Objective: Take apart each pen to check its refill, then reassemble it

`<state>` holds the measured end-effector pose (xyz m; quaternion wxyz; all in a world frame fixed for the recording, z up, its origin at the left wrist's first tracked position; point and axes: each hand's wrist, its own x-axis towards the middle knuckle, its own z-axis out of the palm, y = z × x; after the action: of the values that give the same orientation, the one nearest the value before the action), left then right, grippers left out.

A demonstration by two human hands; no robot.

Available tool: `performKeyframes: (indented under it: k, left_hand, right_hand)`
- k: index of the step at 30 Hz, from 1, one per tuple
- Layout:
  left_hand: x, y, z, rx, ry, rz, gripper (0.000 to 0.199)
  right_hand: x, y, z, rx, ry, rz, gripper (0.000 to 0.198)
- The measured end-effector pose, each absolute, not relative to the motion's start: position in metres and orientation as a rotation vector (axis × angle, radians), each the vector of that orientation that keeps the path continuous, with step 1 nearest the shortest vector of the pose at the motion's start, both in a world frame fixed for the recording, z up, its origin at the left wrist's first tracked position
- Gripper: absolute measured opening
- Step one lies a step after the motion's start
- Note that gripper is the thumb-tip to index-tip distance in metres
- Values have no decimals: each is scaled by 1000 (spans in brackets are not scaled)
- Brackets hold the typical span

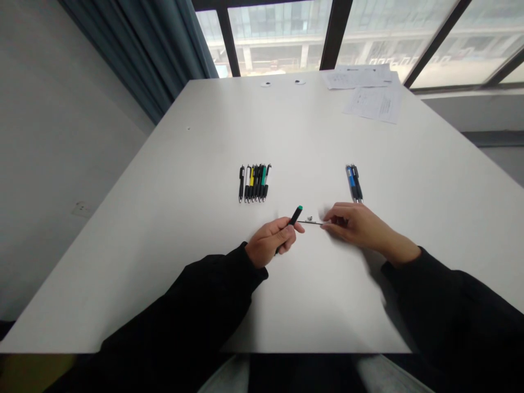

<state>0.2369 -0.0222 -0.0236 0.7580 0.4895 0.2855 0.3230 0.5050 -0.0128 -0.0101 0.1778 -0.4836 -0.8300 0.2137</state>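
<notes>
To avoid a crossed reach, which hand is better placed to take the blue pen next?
Probably the right hand: it is right by the blue pen, though its fingertips appear to pinch a thin rod. The left hand is farther off and grips a green-tipped black pen part.

The held barrel (295, 214) is black with a green tip (300, 207), the tabletop (164, 218) white, the curtain (139, 49) blue-grey.

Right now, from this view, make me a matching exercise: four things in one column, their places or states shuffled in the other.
1. Left hand
2. Blue pen
3. Papers
4. Curtain

A. Lying at the far right of the table
B. Hanging beside the window
C. Closed around a green-tipped black barrel
D. Lying just beyond the right hand

Pairs: 1-C, 2-D, 3-A, 4-B
</notes>
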Motion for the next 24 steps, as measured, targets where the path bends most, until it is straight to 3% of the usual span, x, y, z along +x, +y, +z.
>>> performKeyframes:
  k: [12, 24]
  left_hand:
    - [236, -16, -29, 973, 436, 773, 46]
    - [231, -18, -27, 1000, 380, 597, 42]
  right_hand:
    - [493, -22, 0, -1290, -2531, 602, 8]
    - [491, -22, -9, -1213, -1609, 1254, 17]
